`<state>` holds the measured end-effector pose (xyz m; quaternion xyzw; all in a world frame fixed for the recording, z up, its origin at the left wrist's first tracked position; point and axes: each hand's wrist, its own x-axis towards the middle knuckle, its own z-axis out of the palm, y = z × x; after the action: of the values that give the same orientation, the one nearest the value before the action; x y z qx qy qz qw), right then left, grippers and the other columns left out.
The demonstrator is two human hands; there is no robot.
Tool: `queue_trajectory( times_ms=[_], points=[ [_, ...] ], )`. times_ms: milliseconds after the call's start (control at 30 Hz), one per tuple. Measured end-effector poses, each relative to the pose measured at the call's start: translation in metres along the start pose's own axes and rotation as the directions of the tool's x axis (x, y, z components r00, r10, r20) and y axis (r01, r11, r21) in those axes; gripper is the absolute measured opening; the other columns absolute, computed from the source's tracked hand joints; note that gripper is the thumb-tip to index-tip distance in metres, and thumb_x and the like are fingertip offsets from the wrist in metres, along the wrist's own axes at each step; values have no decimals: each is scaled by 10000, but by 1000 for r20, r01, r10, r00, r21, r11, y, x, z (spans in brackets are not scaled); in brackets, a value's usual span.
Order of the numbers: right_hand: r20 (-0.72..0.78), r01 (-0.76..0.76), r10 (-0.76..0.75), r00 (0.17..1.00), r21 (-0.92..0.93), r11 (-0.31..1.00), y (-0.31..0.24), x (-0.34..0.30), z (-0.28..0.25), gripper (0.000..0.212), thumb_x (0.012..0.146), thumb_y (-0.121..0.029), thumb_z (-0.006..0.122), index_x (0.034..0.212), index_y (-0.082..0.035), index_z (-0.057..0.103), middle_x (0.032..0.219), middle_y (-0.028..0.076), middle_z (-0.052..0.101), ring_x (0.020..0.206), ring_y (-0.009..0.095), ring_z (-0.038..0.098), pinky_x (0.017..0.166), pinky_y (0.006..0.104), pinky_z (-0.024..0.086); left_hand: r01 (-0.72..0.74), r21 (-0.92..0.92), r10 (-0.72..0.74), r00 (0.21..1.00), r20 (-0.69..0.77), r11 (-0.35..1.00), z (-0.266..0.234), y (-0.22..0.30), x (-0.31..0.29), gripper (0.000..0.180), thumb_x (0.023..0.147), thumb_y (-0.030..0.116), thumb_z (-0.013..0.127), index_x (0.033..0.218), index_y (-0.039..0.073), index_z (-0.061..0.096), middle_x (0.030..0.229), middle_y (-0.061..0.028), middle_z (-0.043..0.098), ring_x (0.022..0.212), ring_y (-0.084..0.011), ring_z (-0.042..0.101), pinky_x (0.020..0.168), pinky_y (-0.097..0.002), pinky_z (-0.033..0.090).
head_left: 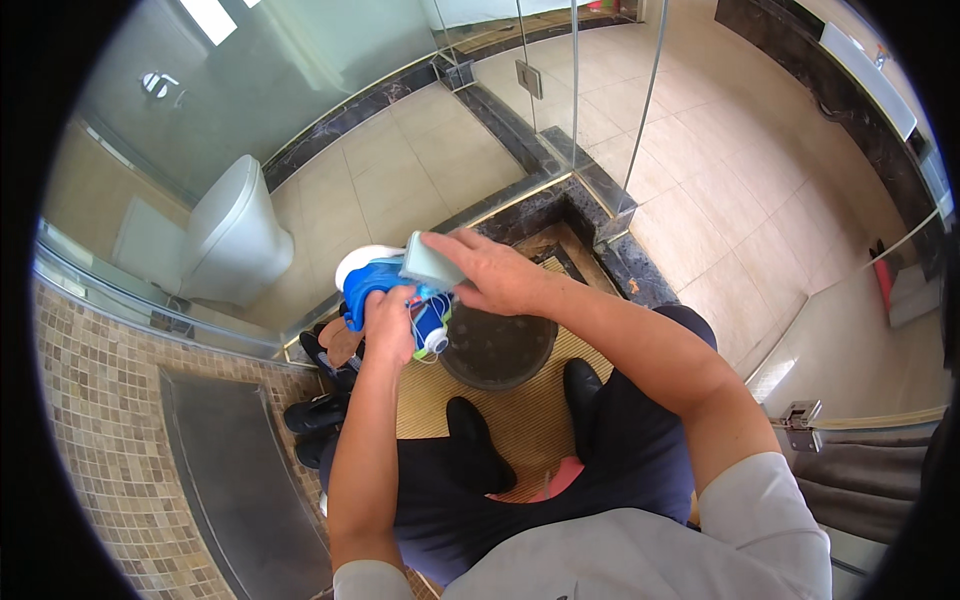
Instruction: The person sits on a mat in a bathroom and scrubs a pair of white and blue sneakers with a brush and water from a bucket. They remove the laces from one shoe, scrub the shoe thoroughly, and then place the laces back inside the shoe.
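My left hand [388, 325] is closed round a blue shoe [368, 283] with pale cords and green-and-white trim, tilted over a basin. Held in my right hand [500, 275] is a pale, flat rectangular block [430, 262], against or just above the shoe's upper side. Whether it is a brush or a bar of soap I cannot tell; its underside is hidden. Below both hands stands a dark round basin [500, 386] with murky grey water in it. A white curved piece [352, 262] shows behind the shoe; I cannot tell whether it belongs to it.
Several dark shoes [312, 415] lie left of the woven mat [425, 405] under my feet. A dark stone kerb [640, 270] and glass panels stand beyond the basin. A white toilet [235, 230] is at the far left, a glass door with a metal hinge [800, 425] at right.
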<state>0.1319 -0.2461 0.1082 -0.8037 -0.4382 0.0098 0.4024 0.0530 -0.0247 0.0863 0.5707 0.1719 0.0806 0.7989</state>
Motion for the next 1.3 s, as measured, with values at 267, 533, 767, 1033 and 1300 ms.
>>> queue_trajectory(
  times_ms=[267,533,767,1033,1300],
  points=[
    [-335,-182,177,925,16,983,42,2,12,862,875,-120,705,1524,79,173,1297,312,524,1137,375,622,960,412,526,33,-468,-141,970,-196,883,-21,36,12,321,901,139,539,1152,-55,585,1138,-185,676,1044,-328,664,1000,-453,522],
    [-140,-157,373,917,734,660,11,17,24,898,944,-173,711,1548,67,91,1356,252,466,1173,259,590,951,372,533,206,-513,-250,968,-17,834,8,42,-16,522,810,238,588,1245,-50,581,1179,-156,676,1150,-326,614,1068,-469,450],
    [-159,-116,420,893,823,556,25,18,31,896,943,-169,715,1548,64,96,1370,240,470,1196,248,574,950,366,534,98,-159,-79,989,122,982,10,32,-11,411,775,35,648,1175,-44,598,1099,-118,666,997,-250,656,944,-369,497],
    [-274,-18,72,959,194,981,12,-1,49,931,878,-195,707,1544,108,130,1353,362,434,1290,492,460,1110,462,398,-64,215,43,994,102,974,10,13,-7,171,806,-8,663,977,0,664,947,-43,661,846,-146,648,768,-298,505],
    [-311,-342,358,880,108,934,21,12,16,857,870,-180,682,1506,105,184,1256,364,482,1105,520,571,953,490,516,-17,195,21,1000,-18,981,11,3,-11,198,823,85,658,954,-63,657,938,-77,674,762,-158,637,698,-304,508]
  ],
)
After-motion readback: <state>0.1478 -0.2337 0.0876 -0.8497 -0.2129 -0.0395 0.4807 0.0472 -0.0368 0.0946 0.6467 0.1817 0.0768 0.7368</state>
